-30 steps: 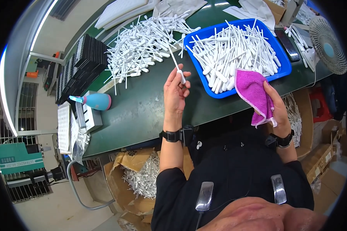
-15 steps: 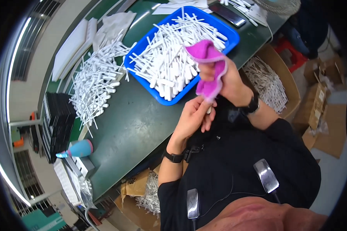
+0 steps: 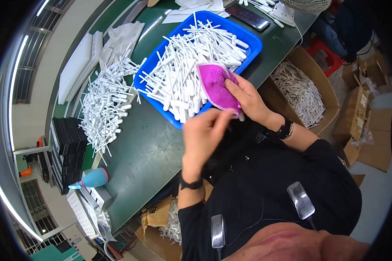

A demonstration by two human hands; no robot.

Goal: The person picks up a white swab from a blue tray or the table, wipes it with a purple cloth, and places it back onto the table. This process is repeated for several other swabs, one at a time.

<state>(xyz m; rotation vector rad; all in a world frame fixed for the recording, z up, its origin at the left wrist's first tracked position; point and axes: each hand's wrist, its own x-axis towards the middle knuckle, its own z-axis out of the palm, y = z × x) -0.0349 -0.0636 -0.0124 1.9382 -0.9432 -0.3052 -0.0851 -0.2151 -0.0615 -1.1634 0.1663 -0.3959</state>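
My right hand is closed around a bright pink cloth, which hangs over the near right edge of a blue tray. My left hand, smeared by motion, has its fingers curled in and its thumb and fingertips up against the cloth's lower corner. What those fingers pinch is hidden. A small white tip pokes out beneath the cloth beside my fingers. Many thin white sticks with thicker rounded ends fill the tray.
A loose heap of similar white sticks lies left of the tray on the green table. Beyond it are black stacked trays and a blue-and-pink bottle. A phone lies behind; a cardboard box of sticks stands at right.
My left hand has moved left and is now blurred. The right hand has come down slightly, and the pink cloth is spread wider toward the tray. The view has shifted a little.
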